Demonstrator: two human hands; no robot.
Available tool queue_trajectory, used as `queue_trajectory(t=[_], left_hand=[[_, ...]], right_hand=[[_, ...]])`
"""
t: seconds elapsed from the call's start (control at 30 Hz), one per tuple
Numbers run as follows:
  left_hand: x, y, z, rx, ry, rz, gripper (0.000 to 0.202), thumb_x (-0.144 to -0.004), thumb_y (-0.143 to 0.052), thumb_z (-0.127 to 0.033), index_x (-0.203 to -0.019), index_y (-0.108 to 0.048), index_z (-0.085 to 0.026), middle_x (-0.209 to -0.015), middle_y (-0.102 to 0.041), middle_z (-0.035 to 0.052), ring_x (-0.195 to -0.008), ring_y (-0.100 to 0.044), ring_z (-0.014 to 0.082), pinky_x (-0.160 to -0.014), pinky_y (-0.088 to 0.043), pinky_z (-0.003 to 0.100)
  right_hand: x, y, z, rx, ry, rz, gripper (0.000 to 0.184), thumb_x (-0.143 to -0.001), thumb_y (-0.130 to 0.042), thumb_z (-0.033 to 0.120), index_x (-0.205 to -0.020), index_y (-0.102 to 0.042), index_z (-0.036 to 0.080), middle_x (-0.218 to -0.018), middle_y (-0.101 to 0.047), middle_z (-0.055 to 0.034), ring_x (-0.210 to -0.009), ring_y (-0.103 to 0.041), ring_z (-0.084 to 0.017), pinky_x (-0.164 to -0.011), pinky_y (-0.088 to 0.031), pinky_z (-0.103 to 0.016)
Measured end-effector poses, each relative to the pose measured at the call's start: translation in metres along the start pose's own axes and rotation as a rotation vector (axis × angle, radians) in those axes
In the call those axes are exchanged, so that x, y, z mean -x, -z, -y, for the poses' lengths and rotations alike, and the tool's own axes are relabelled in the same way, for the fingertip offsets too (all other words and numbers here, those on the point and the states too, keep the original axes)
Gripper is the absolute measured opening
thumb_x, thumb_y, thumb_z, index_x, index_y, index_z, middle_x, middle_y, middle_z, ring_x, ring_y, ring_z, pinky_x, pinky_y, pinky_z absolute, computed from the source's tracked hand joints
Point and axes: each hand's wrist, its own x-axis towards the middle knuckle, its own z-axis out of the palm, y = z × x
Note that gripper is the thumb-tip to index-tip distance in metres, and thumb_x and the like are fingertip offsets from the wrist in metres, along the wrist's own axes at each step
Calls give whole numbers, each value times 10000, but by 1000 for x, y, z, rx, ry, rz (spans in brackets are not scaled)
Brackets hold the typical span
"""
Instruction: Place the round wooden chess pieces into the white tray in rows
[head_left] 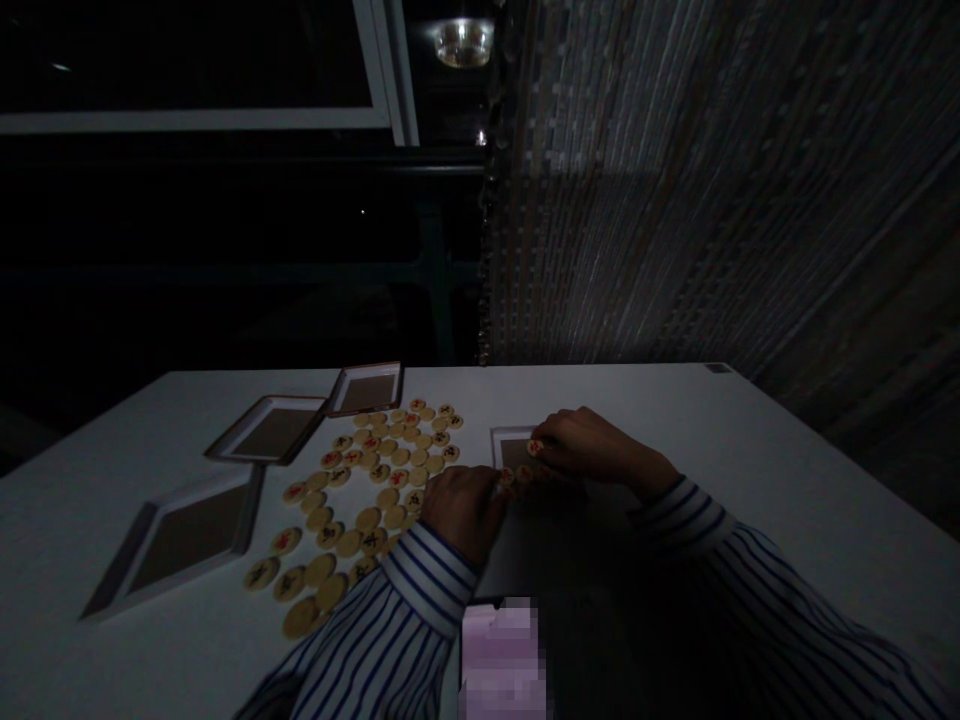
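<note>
Many round pale game discs (375,480) with red or black characters lie spread over the white table (750,470). My left hand (465,505) is curled at the right edge of the pile, fingertips pinching a red-marked disc beside a small square tray (508,440). My right hand (589,445) is closed over that tray, holding a red-marked disc (535,447) at its far side. A couple more red discs sit in the tray between my hands. Both sleeves are white with blue stripes.
Three more shallow square trays lie to the left: one near (180,540), one middle (270,430), one far (367,390). A woven curtain (712,200) hangs behind the table on the right. A dark window is at the back left. The room is dim.
</note>
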Motion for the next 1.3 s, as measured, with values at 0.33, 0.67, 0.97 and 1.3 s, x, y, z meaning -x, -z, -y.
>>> queue_trajectory(t=[0.33, 0.67, 0.97, 1.3], left_hand=[[0, -2, 2, 21, 0, 28, 298, -830, -468, -325, -1051, -631, -208, -988, -687, 78, -948, -591, 266, -820, -424, 423], [-1, 0, -1, 10, 51, 57, 302, -834, -469, -332, -1067, -627, -223, -1003, -684, 49, -966, -581, 246, -846, -417, 402], [0, 0, 1, 14, 39, 77, 303, -837, -461, -328, -1069, -620, -218, -1019, -678, 53, -980, -572, 247, -859, -410, 400], [-1, -1, -1, 6, 39, 54, 298, -844, -453, -340, -1058, -625, -224, -1005, -684, 47, -964, -582, 248, -847, -416, 404]], right_hand=[[0, -3, -1, 55, -9, 67, 241, -847, -454, 292, -945, -651, 195, -986, -652, -89, -902, -575, -215, -715, -354, -299], [0, -1, -1, 36, -22, 99, 227, -848, -477, 289, -964, -648, 197, -1019, -634, -93, -927, -553, -215, -731, -351, -298], [1, 1, -3, 8, -15, 88, 263, -865, -441, 324, -982, -651, 217, -1024, -634, -82, -933, -555, -214, -732, -345, -306], [-1, -1, 0, 14, 1, 102, 241, -862, -436, 282, -903, -664, 213, -937, -667, -70, -915, -558, -198, -756, -332, -291]])
